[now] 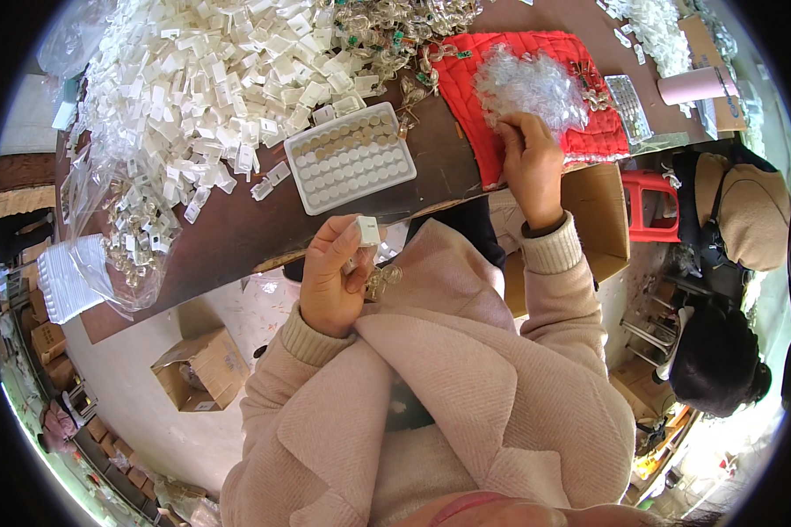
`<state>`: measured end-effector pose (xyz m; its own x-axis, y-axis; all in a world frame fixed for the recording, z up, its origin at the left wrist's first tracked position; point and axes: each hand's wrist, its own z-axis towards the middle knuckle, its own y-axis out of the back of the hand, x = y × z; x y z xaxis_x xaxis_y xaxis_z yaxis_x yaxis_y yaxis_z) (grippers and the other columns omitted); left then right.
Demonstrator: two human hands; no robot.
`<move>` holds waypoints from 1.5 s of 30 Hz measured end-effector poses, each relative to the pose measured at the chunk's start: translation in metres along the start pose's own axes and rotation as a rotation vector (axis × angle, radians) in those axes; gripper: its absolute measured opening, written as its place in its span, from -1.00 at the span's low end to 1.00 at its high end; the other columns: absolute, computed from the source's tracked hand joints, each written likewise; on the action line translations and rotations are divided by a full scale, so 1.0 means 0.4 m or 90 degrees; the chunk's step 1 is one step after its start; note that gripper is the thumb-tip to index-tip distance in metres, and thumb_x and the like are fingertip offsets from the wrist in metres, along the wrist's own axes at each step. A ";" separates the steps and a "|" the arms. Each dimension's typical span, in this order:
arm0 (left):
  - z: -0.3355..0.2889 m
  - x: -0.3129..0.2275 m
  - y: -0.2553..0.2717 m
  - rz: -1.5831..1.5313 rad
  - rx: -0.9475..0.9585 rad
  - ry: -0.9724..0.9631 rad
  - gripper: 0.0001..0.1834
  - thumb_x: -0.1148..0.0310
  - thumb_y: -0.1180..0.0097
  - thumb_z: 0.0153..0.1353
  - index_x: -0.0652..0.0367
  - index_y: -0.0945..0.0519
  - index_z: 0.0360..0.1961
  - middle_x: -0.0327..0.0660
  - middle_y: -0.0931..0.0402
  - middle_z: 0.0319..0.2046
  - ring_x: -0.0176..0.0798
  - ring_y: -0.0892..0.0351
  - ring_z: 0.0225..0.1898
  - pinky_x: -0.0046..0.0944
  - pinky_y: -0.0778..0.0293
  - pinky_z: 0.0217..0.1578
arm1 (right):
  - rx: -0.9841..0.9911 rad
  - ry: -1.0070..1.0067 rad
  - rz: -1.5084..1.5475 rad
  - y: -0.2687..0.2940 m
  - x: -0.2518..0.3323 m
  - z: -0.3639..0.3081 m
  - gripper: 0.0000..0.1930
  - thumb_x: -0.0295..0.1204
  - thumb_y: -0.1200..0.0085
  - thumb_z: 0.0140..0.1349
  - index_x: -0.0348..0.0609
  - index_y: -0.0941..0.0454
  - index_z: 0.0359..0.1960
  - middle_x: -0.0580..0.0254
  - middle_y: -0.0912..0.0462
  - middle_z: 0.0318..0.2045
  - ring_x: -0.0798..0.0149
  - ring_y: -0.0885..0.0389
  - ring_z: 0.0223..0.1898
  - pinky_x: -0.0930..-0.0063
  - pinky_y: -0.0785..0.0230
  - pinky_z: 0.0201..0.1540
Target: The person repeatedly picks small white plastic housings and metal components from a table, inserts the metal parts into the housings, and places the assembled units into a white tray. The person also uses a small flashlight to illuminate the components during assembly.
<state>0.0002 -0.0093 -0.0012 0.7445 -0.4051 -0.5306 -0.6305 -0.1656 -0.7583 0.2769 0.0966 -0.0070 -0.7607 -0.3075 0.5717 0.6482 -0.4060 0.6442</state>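
In my left hand (330, 272) is a small white plastic case (368, 231), pinched between thumb and fingers above the table's front edge. A bundle of thin, light-coloured wire (384, 280) hangs just below it. My right hand (536, 167) is at the near edge of a heap of clear, thin plastic pieces (527, 83) on a red quilted cloth (466, 98). Its thumb and fingertips are drawn together; whatever is between them is too small or hidden to tell. A white tray (362, 199) of round, coin-like discs, some silver and some whitish, lies beyond my left hand.
A large heap of white plastic cases (228, 79) covers the table's left part, with wire bundles (373, 35) behind. Stacked white trays (72, 279) stand at the left edge. Cardboard boxes (204, 369) and a red stool (652, 206) are below. Another person (721, 351) is at the right.
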 end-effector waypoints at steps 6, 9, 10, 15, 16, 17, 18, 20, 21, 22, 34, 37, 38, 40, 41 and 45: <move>-0.002 0.004 -0.006 -0.013 -0.005 0.008 -0.79 0.35 -0.20 0.35 0.22 -0.59 -0.07 -0.17 -0.67 -0.23 -0.55 -0.31 -0.51 -0.58 -0.10 -0.68 | 0.015 0.051 -0.007 -0.024 -0.018 0.065 -0.84 -0.56 -0.21 0.18 -0.14 -0.67 -0.19 0.04 -0.64 -0.31 -0.06 -0.66 -0.33 0.18 -0.50 -0.30; -0.006 0.001 -0.005 -0.015 -0.022 -0.004 -0.79 0.35 -0.19 0.36 0.22 -0.59 -0.07 -0.14 -0.66 -0.24 -0.55 -0.34 -0.51 -0.58 -0.11 -0.68 | 0.039 0.037 -0.053 -0.039 -0.021 0.064 -0.85 -0.51 -0.25 0.16 -0.10 -0.68 -0.22 0.08 -0.63 -0.33 -0.03 -0.66 -0.37 0.17 -0.50 -0.33; -0.006 0.000 -0.004 -0.022 -0.028 -0.010 -0.80 0.35 -0.19 0.37 0.22 -0.59 -0.07 -0.13 -0.66 -0.24 -0.55 -0.34 -0.51 -0.58 -0.11 -0.68 | 0.046 0.021 -0.052 -0.042 -0.021 0.063 -0.86 -0.50 -0.25 0.16 -0.10 -0.68 -0.22 0.09 -0.63 -0.33 -0.03 -0.66 -0.37 0.17 -0.49 -0.33; -0.002 0.002 0.001 -0.019 -0.033 0.011 -0.79 0.35 -0.20 0.36 0.21 -0.59 -0.06 -0.11 -0.67 -0.25 -0.55 -0.35 -0.53 -0.58 -0.10 -0.68 | 0.043 -0.050 0.032 -0.012 -0.020 0.064 -0.88 -0.58 -0.23 0.21 -0.25 -0.68 -0.21 0.06 -0.71 -0.34 0.25 -0.71 -0.37 0.46 -0.53 -0.28; 0.000 0.003 0.001 -0.018 -0.026 0.010 -0.78 0.34 -0.20 0.36 0.20 -0.59 -0.05 -0.12 -0.67 -0.25 -0.55 -0.35 -0.53 -0.58 -0.10 -0.68 | 0.030 -0.042 0.029 0.000 -0.019 0.068 -0.87 -0.59 -0.23 0.21 -0.26 -0.68 -0.21 0.06 -0.71 -0.34 0.27 -0.71 -0.37 0.50 -0.52 -0.27; 0.001 0.003 0.000 -0.012 -0.022 0.008 -0.78 0.34 -0.20 0.36 0.20 -0.59 -0.05 -0.13 -0.67 -0.25 -0.55 -0.35 -0.53 -0.58 -0.10 -0.68 | 0.018 -0.032 0.022 0.014 -0.019 0.072 -0.87 -0.59 -0.23 0.21 -0.27 -0.68 -0.21 0.06 -0.72 -0.34 0.30 -0.71 -0.38 0.53 -0.51 -0.27; 0.003 0.003 -0.001 -0.007 -0.016 0.006 -0.78 0.33 -0.20 0.36 0.20 -0.59 -0.05 -0.13 -0.67 -0.25 -0.55 -0.35 -0.53 -0.58 -0.10 -0.68 | 0.026 -0.085 0.086 0.026 -0.020 0.073 -0.86 -0.60 -0.24 0.20 -0.27 -0.68 -0.20 0.06 -0.73 -0.33 0.30 -0.70 -0.38 0.53 -0.50 -0.27; 0.005 0.002 -0.003 -0.009 -0.022 0.009 -0.80 0.34 -0.19 0.36 0.20 -0.59 -0.07 -0.15 -0.67 -0.24 -0.56 -0.36 -0.50 -0.58 -0.10 -0.67 | 0.048 -0.166 0.215 0.049 -0.023 0.074 -0.84 -0.60 -0.25 0.19 -0.28 -0.69 -0.18 0.06 -0.74 -0.32 0.31 -0.70 -0.37 0.54 -0.49 -0.27; 0.005 0.001 -0.004 -0.005 -0.031 0.007 -0.80 0.34 -0.18 0.36 0.19 -0.59 -0.07 -0.15 -0.67 -0.24 -0.56 -0.36 -0.50 -0.58 -0.10 -0.67 | 0.063 -0.202 0.273 0.056 -0.027 0.077 -0.86 -0.60 -0.26 0.21 -0.29 -0.70 -0.19 0.18 -0.75 -0.32 0.40 -0.68 -0.37 0.57 -0.48 -0.27; 0.002 0.002 -0.005 -0.002 -0.039 0.006 -0.81 0.34 -0.18 0.37 0.19 -0.59 -0.08 -0.16 -0.66 -0.24 -0.56 -0.36 -0.50 -0.58 -0.10 -0.67 | 0.070 -0.144 0.164 0.057 -0.028 0.075 -0.87 -0.60 -0.26 0.21 -0.29 -0.71 -0.21 0.20 -0.75 -0.35 0.43 -0.67 -0.37 0.57 -0.49 -0.29; 0.001 0.003 -0.001 -0.041 0.029 0.006 -0.78 0.36 -0.21 0.34 0.21 -0.59 -0.05 -0.16 -0.66 -0.25 -0.55 -0.34 -0.52 -0.58 -0.10 -0.67 | 0.086 -0.349 0.491 0.088 -0.006 0.077 -0.87 -0.53 -0.20 0.32 -0.31 -0.66 -0.15 0.21 -0.74 -0.30 0.44 -0.66 -0.35 0.63 -0.45 -0.30; -0.004 -0.002 -0.005 -0.036 0.011 0.013 -0.78 0.37 -0.22 0.33 0.20 -0.59 -0.05 -0.16 -0.67 -0.24 -0.56 -0.35 -0.52 -0.59 -0.09 -0.67 | 0.089 -0.347 0.615 0.099 0.037 0.084 -0.88 -0.53 -0.18 0.33 -0.31 -0.65 -0.16 0.13 -0.75 -0.28 0.40 -0.68 -0.34 0.59 -0.47 -0.30; -0.005 -0.004 -0.008 -0.043 0.021 0.012 -0.78 0.37 -0.22 0.33 0.20 -0.59 -0.05 -0.17 -0.67 -0.24 -0.56 -0.35 -0.52 -0.59 -0.09 -0.66 | 0.071 -0.378 0.620 0.103 0.055 0.086 -0.89 -0.53 -0.17 0.34 -0.31 -0.65 -0.17 0.11 -0.75 -0.27 0.38 -0.69 -0.34 0.58 -0.48 -0.30; -0.008 -0.009 -0.013 -0.003 -0.007 -0.001 -0.78 0.41 -0.19 0.34 0.21 -0.58 -0.03 -0.11 -0.66 -0.22 -0.57 -0.35 -0.53 -0.59 -0.11 -0.65 | 0.139 -0.271 0.526 0.109 0.109 0.067 -0.91 -0.61 -0.21 0.26 -0.32 -0.66 -0.21 0.06 -0.74 -0.23 0.32 -0.71 -0.29 0.49 -0.53 -0.22; -0.008 -0.008 -0.018 -0.012 0.008 -0.012 -0.78 0.41 -0.18 0.35 0.22 -0.57 -0.02 -0.09 -0.66 -0.21 -0.56 -0.34 -0.53 -0.59 -0.12 -0.65 | 0.174 -0.232 0.478 0.104 0.144 0.047 -0.91 -0.64 -0.23 0.23 -0.32 -0.67 -0.23 0.05 -0.74 -0.22 0.31 -0.71 -0.28 0.47 -0.54 -0.19; -0.017 -0.010 -0.031 -0.011 0.010 -0.068 -0.76 0.44 -0.16 0.36 0.22 -0.54 0.02 -0.07 -0.67 -0.19 -0.51 -0.55 -0.36 -0.61 -0.36 -0.50 | 0.220 0.066 0.390 0.040 0.269 -0.023 -0.83 -0.69 -0.29 0.09 -0.29 -0.69 -0.26 0.07 -0.74 -0.23 0.24 -0.71 -0.25 0.44 -0.56 -0.15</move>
<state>0.0036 -0.0115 0.0131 0.7751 -0.3044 -0.5537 -0.6142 -0.1573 -0.7733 0.2050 0.0491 0.0601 -0.2441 -0.4802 0.8425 0.9213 0.1565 0.3561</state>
